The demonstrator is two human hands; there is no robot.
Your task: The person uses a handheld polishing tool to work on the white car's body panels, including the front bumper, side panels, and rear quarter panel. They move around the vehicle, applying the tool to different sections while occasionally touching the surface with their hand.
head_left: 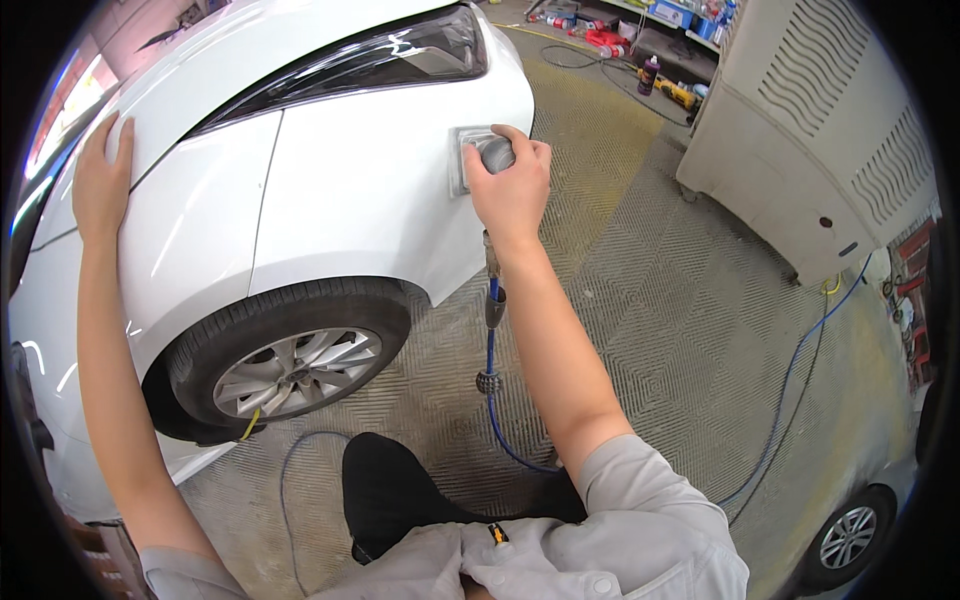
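My right hand (pixel 515 190) is wrapped over the round grey top of an air sander (pixel 497 153). The sander sits against the corner of a white car's bumper (pixel 400 190), below the dark headlight (pixel 420 60). Around its left side shows a squarish greyish area; whether this is its pad or dulled paint I cannot tell. From under my right wrist hangs a hose coupling (pixel 491 265), joined to a blue air hose (pixel 490 350). My left hand (pixel 102 180) lies on the white bodywork farther left, fingers stretched out, holding nothing.
The car's front wheel (pixel 300 365) is below the bumper, with a thin hose (pixel 285 470) beside it. A large beige vented cabinet (pixel 800 140) stands at right. Bottles and tools (pixel 650 75) lie at the back. Another hose (pixel 790 370) crosses the ridged floor (pixel 680 320) near another car's wheel (pixel 850 540).
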